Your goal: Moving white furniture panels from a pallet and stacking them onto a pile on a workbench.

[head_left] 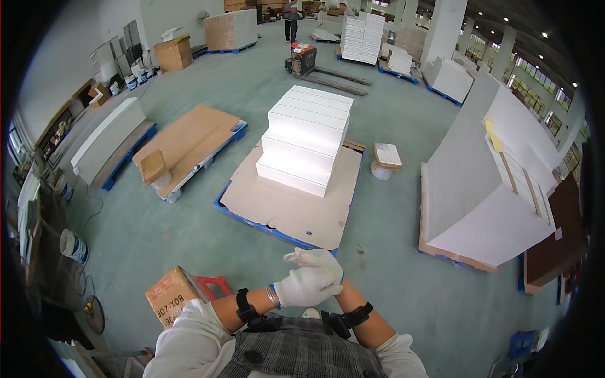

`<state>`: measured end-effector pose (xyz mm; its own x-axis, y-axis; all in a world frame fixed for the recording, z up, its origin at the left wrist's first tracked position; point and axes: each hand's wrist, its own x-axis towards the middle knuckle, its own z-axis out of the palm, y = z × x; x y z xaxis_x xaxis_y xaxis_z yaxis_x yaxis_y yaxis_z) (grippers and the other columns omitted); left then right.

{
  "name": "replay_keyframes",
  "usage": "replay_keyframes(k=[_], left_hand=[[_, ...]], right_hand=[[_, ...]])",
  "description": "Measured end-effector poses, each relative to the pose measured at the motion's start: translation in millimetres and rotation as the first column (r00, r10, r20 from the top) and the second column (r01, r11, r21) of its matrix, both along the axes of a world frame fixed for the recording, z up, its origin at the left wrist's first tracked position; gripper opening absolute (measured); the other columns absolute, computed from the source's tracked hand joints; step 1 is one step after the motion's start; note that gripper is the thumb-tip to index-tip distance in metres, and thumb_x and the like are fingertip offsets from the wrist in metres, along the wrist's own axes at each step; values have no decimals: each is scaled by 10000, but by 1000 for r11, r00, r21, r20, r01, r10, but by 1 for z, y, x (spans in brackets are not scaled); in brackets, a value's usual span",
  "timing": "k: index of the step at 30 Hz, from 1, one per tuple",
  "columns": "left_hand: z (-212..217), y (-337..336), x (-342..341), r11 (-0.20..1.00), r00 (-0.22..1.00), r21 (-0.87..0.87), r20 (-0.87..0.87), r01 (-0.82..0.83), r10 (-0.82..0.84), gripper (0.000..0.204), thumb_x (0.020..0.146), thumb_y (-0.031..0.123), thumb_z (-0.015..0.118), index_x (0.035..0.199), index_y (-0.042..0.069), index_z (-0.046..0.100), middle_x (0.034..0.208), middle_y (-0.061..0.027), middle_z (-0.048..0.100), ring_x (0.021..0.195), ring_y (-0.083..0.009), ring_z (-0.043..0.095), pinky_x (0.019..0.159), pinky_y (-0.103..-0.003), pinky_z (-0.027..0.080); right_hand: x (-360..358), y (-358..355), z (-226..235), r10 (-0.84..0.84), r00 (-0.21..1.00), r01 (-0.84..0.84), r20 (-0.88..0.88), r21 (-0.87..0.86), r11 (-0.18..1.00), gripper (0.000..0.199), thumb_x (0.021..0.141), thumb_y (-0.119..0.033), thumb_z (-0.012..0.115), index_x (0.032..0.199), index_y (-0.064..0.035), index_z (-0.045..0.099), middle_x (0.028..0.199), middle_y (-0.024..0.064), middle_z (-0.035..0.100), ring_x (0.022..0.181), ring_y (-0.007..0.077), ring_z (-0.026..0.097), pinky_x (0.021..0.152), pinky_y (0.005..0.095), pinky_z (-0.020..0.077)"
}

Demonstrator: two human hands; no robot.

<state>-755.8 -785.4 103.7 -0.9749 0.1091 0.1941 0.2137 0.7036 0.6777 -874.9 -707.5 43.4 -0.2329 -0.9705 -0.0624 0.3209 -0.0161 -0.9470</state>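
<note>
Both hands wear white knit gloves and meet in front of my body. My left hand, with bracelets at its wrist, crosses over and curls around the cuff side of the glove on my right hand. The right hand's fingers stretch out toward the left, partly overlapped by the left hand. Beyond them is a pallet with a blue edge, covered by a brown cardboard sheet. A stepped stack of white panels stands on its far part, apart from both hands.
A tall panel stack rises at right. A bucket with a board on top stands right of the pallet. Left are a cardboard-covered pallet and a carton by a red stool. A pallet truck stands beyond.
</note>
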Motion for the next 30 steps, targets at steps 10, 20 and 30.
replay_keyframes(k=[10,20,30], left_hand=[[-11,-136,-81,806,996,588,88,-69,21,168,953,201,644,926,36,632,727,-29,579,644,-98,530,621,-294,464],[-17,-314,-160,750,776,652,526,-107,-347,227,987,242,581,948,18,570,816,-46,542,768,-121,516,726,-301,462],[-81,-382,-270,795,770,596,559,-116,-308,198,981,239,608,1022,46,615,845,-31,628,767,-93,592,710,-258,487]], right_hand=[[-89,-166,-51,-31,993,57,111,-237,970,582,925,-196,612,1422,44,426,1457,197,423,1355,290,426,1157,455,314],[-146,-321,-21,-464,738,491,490,81,867,814,997,-224,558,1586,-39,28,1560,179,307,1265,288,468,1147,429,327],[-250,-371,-88,-503,819,464,275,197,863,625,1017,-225,537,1552,-59,259,1503,153,391,1352,228,415,1113,424,356]])
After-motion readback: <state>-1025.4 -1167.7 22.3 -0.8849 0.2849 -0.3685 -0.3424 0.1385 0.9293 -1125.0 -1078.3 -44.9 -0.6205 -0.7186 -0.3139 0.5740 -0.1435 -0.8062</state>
